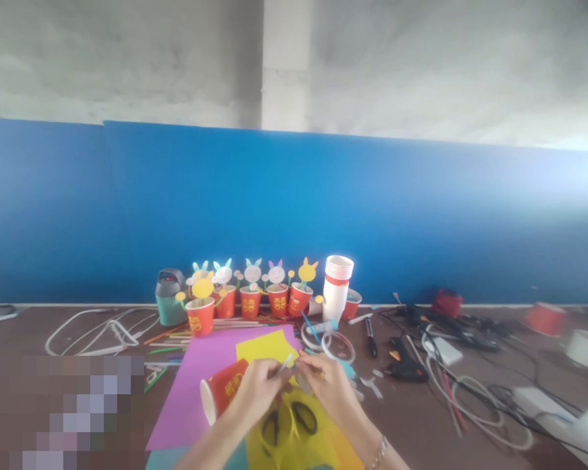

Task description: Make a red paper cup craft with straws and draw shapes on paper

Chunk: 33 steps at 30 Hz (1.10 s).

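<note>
Brown table (416, 418) before blue partition (294, 196), grey wall (176, 59) above. Pinching pale strip (287, 362) in left hand (261, 386); can't tell what, if anything, in right hand (327, 378).

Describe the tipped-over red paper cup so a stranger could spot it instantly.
Below the long blue partition, find the purple paper sheet on the brown table. There, beside the left hand, a yellow-printed red paper cup lies on its side; the row of red paper cups behind it stands upright.
</note>
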Tool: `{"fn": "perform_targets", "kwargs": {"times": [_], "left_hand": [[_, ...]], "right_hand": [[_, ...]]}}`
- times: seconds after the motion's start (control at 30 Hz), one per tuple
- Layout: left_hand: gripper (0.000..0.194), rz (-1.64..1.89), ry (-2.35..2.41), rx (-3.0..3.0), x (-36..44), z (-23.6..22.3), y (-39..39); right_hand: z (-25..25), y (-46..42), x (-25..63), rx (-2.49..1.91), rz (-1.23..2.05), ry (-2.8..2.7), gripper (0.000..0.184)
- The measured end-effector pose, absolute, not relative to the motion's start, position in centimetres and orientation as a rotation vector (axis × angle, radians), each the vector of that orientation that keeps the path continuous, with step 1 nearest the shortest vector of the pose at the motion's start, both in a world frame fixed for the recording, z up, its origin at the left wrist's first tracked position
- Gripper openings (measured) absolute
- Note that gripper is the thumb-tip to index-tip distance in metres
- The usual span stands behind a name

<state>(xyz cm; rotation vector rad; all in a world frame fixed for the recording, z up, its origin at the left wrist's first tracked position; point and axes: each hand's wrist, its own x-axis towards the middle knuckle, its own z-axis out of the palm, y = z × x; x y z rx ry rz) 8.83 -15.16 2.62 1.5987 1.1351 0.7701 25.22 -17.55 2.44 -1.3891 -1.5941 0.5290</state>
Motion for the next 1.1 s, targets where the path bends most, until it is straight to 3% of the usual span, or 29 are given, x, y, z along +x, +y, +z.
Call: {"fn": "perform_targets", "kwargs": {"times": [0.63, 1.1], "left_hand": [[0.056, 0.542, 0.958, 1.626, 8.1, 3.5, -15.4], [0.054, 0.518, 0.952, 1.633, 8.0, 3.7, -15.4]], "right_hand": [[3.8, -17.7, 25.8, -1.359, 0.799, -1.590, 0.025], [4.5, -18.1, 25.5, -1.355, 0.820, -1.568, 0.031]]}}
